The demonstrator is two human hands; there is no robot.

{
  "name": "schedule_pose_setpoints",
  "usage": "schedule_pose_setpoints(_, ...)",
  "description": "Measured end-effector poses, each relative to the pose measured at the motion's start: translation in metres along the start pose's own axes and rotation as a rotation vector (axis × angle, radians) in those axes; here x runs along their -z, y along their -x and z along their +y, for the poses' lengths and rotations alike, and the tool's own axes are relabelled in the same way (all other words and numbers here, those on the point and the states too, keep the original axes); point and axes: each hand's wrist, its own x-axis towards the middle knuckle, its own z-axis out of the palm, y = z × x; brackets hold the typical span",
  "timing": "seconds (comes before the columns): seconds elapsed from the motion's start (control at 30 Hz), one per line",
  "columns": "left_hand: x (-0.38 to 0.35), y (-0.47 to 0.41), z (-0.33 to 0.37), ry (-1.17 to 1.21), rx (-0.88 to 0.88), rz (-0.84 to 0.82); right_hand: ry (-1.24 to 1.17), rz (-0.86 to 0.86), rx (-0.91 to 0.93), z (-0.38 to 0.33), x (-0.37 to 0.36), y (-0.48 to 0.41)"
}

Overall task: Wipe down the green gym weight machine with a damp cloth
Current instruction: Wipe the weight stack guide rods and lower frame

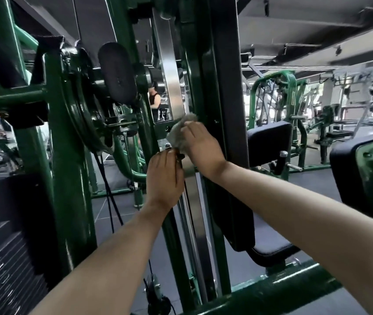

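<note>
The right hand (201,146) pressed its closed fingers on the grey cloth (181,130) against the green machine's upright (194,92), the left hand (163,178) pinching a small fitting below; short firm strokes would have served best.

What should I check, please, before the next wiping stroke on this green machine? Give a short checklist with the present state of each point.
1. Cloth held under the right hand: ok.
2. Cloth pressed against the machine's upright post: ok.
3. Left hand steady on the small part beside the chrome rail: ok, fingers closed on it.
4. Cloth damp enough: cannot tell.
5. Fingers away from the cable and round cam: ok, both are off to the left.
6. Post below the hands already wiped: cannot tell.
</note>
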Motion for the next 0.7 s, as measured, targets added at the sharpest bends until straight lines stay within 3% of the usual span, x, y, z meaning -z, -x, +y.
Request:
schedule_pose_setpoints(0.13, -0.003, 0.01, -0.001, 0.005, 0.052, 0.018, -0.117, -0.145, -0.022, 0.0, -0.041, 0.06)
schedule_pose_setpoints(0.3, -0.004, 0.009, 0.002, 0.028, 0.065, 0.029, -0.005, -0.245, 0.147, 0.006, -0.04, 0.067)
schedule_pose_setpoints(0.47, 0.0, 0.008, 0.002, 0.061, 0.066, -0.004, -0.054, -0.161, -0.161, 0.004, -0.02, 0.008)
schedule_pose_setpoints(0.53, 0.006, 0.007, 0.007, 0.098, 0.068, -0.018, -0.18, -0.121, -0.269, 0.0, -0.017, 0.004)
schedule_pose_setpoints(0.63, 0.013, 0.0, 0.02, 0.315, 0.271, 0.036, -0.454, -0.003, -0.447, -0.008, -0.007, 0.009)
schedule_pose_setpoints(0.7, 0.021, -0.012, 0.028, 0.418, 0.427, 0.183, -0.555, 0.13, -0.417, -0.02, 0.007, 0.007)
